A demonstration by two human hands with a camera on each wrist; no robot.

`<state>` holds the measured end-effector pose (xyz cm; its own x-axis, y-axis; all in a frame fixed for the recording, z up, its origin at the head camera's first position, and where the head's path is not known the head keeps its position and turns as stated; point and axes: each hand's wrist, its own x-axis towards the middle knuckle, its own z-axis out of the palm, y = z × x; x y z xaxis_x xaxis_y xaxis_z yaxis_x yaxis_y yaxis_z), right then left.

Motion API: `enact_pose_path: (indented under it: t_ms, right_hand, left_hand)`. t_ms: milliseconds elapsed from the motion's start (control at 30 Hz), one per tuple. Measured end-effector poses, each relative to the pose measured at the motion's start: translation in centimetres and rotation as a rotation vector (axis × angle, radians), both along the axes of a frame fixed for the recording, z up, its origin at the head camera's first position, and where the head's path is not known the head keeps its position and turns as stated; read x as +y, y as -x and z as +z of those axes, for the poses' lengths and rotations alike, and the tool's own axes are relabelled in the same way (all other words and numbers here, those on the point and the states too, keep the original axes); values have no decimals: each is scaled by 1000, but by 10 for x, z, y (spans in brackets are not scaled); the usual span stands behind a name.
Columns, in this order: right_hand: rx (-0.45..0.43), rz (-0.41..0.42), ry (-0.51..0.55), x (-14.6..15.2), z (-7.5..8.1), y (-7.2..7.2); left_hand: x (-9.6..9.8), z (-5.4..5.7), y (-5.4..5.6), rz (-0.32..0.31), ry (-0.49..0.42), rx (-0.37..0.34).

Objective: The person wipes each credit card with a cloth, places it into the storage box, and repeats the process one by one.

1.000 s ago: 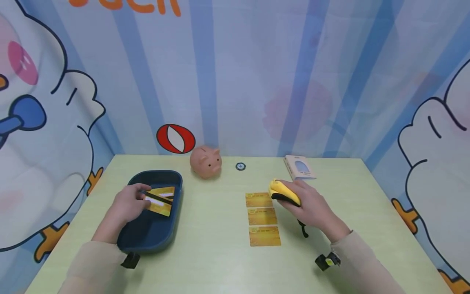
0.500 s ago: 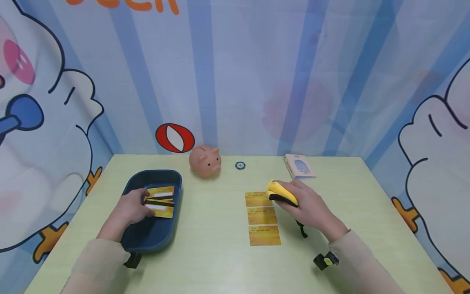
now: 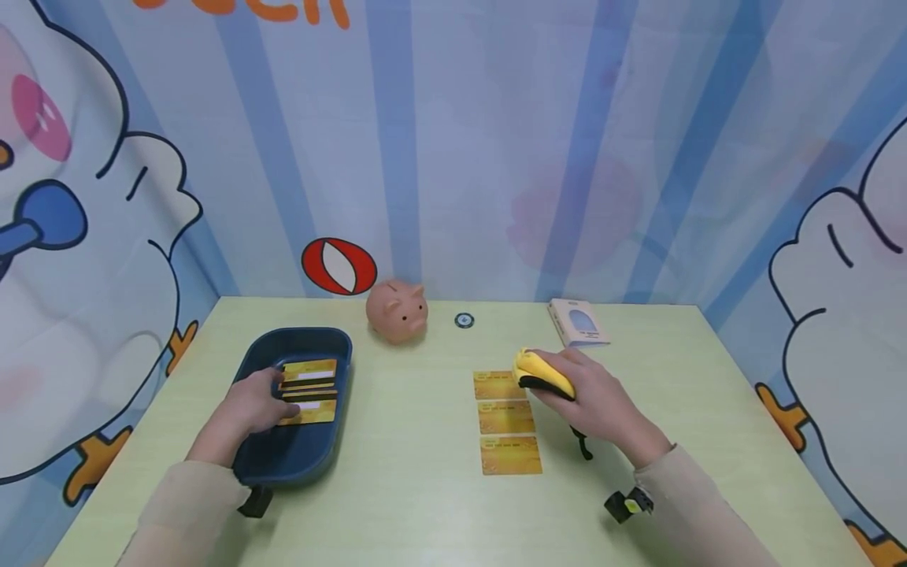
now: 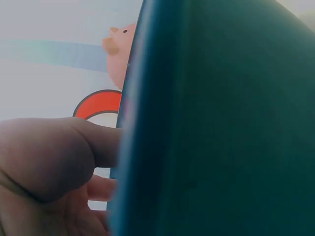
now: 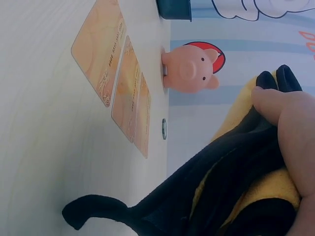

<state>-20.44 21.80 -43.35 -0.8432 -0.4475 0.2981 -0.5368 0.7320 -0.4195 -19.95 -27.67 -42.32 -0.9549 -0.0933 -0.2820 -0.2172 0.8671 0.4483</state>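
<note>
In the head view my left hand [image 3: 257, 402] reaches into a dark blue tray [image 3: 342, 425]. The thumb lies on the lower of two gold cards [image 3: 317, 412], and fingertips touch the left end of the upper card [image 3: 319, 366]. Both cards lie striped side up, one above the other. My right hand [image 3: 598, 394] grips a yellow-and-black plush toy [image 3: 544, 373] over the table; its black tail [image 5: 96, 209] dangles in the right wrist view. Left of it, three gold cards lie in a column: top [image 3: 497, 384], middle [image 3: 506, 417], bottom [image 3: 510, 455].
A pink piggy bank [image 3: 397, 313] stands behind the tray, to its right. A small round disc [image 3: 464, 320] lies near the table's back edge. Further right is a white box [image 3: 577, 321]. A printed curtain [image 3: 460, 157] hangs behind the table.
The left hand has lowered a tilted card into the tray and straightened it; it lies alongside the other card, and the fingers have spread. The right hand has shifted slightly left with the plush toy.
</note>
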Motion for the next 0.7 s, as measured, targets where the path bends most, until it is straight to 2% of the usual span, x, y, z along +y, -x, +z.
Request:
enact_pose_path:
  t_ms: [133, 233, 400, 533, 700]
  right_hand:
    - [5, 3, 2, 0, 0, 0]
    - [13, 3, 3, 0, 1, 0]
    - [4, -2, 2, 1, 0, 1]
    - [3, -3, 4, 2, 0, 1]
    - [5, -2, 15, 2, 1, 2]
  left_hand:
    - [-3, 1, -1, -3, -13, -6]
    - [-4, 3, -2, -11, -3, 20]
    - [3, 10, -6, -26, -25, 124]
    - [17, 19, -13, -41, -74, 235]
    - [39, 27, -22, -53, -179, 342]
